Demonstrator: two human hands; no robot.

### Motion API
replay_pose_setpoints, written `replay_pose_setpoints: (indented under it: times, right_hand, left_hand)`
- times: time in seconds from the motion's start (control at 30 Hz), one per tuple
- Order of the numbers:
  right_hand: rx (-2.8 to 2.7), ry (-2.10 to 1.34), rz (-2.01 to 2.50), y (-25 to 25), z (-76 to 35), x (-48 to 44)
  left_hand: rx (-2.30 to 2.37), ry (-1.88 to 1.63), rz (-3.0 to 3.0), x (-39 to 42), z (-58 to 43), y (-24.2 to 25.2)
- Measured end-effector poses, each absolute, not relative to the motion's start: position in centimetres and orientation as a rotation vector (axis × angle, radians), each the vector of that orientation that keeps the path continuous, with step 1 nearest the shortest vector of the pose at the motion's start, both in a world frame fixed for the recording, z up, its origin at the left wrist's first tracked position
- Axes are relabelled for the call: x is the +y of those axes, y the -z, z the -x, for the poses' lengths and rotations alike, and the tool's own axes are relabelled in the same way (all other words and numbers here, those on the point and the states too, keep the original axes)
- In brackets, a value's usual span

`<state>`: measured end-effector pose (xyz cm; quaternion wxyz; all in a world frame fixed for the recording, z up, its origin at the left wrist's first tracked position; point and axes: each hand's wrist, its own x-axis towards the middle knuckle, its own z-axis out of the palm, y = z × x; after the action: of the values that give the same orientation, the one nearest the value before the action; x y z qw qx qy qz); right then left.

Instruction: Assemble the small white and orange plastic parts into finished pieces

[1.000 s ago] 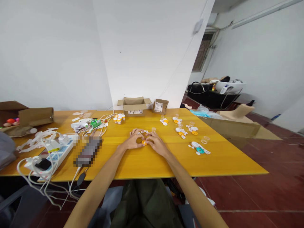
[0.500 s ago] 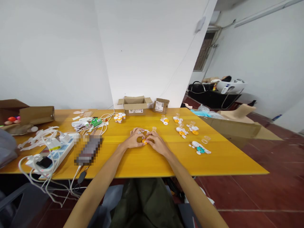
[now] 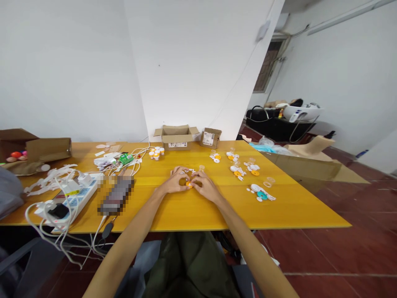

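Note:
A small round orange part (image 3: pixel 189 185) is pinched between my two hands, just above the middle of the yellow table (image 3: pixel 192 215). My left hand (image 3: pixel 175 182) grips it from the left with thumb and fingertips. From the right, the fingertips of my right hand (image 3: pixel 204 186) close on the same part. My fingers cover much of it, so its details are hidden. Right behind my hands lie small white pieces (image 3: pixel 191 171) and a clear ring (image 3: pixel 202 167).
Several groups of orange and white parts (image 3: pixel 237 171) lie to the right, with a teal disc (image 3: pixel 262 195) nearer. Assembled orange-and-white pieces (image 3: pixel 156 153) stand behind, before an open cardboard box (image 3: pixel 176 142). Leftward are a phone (image 3: pixel 116 196), cables and a power strip (image 3: pixel 79 198).
Both hands stay almost in place around the orange part, with only a very slight shift of the fingers. The camera view has moved a little. Nothing was let go.

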<state>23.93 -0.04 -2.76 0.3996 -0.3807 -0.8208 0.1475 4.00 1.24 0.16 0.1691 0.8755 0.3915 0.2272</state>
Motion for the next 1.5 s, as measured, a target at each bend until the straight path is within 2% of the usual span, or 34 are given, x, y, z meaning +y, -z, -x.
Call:
replay_pose_setpoints:
  times: [0.73, 1.5]
  right_hand:
    - [-2.033, -0.417, 0.924, 2.85, -23.75, -0.09]
    - [-1.944, -0.426, 1.141, 2.60, -23.66, -0.12]
  left_hand:
    - [1.137, -0.615, -2.463, 1.08, -4.20, -0.51]
    - [1.237, -0.678, -2.493, 1.89, -3.47, 0.01]
